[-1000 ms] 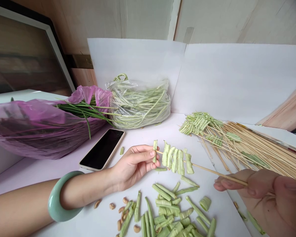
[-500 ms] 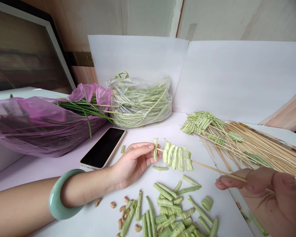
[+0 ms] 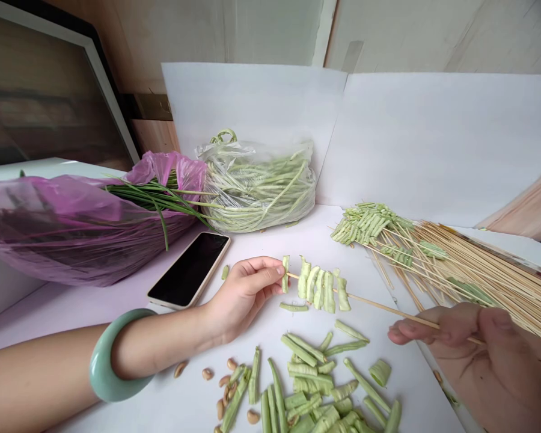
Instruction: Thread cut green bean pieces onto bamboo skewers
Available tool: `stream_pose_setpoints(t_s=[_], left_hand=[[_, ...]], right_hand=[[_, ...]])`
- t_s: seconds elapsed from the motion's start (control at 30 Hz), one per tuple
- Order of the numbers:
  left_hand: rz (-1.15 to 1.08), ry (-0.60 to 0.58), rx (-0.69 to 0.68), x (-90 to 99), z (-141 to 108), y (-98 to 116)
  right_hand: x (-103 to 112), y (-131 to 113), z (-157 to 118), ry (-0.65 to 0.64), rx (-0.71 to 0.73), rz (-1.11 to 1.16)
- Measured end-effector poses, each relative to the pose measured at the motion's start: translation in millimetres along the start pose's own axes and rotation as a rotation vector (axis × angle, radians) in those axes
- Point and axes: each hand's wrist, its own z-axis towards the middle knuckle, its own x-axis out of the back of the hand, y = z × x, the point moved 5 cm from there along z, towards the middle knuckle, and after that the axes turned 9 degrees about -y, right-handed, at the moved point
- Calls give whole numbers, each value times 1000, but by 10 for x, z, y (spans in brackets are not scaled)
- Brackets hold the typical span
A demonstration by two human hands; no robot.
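- While I monitor from the head camera, the left hand [image 3: 243,294] and right hand [image 3: 487,367] both hold one bamboo skewer [image 3: 388,308] above the white bench [image 3: 270,243].
- Left hand state: fingers pressed toward the thumb, pinching the skewer's tip end beside the first bean piece.
- Right hand state: thumb and fingers pressed together, pinching the skewer well along its length.
- Skewer load: folded green bean pieces [image 3: 320,290], threaded near the tip, between the hands and closer to the left.
- Below the skewer: loose cut green beans [image 3: 311,385], with tan bean seeds [image 3: 225,388] beside them.
- Left wrist: pale green jade bangle [image 3: 112,355].
- Left of the left hand: smartphone [image 3: 189,269], screen dark, gold-toned edge.
- Rear: clear plastic bag [image 3: 256,186] of long beans, just beside a pink plastic bag [image 3: 72,231] holding chives [image 3: 153,201].
- Right side: a pile of bamboo skewers [image 3: 473,273], some loaded with bean pieces [image 3: 365,222].
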Motion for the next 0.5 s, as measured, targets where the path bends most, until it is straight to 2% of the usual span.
stream_pose_setpoints(t_s=[0.1,0.33,0.5], left_hand=[[44,-6,-2,-13,-11,12],[59,6,31,4,-13,-6],[55,12,34,1,-18,1]], right_hand=[[-25,-1,21,-130,16,-17],[38,103,-12,-171,20,41],[2,66,9,-166,21,22]])
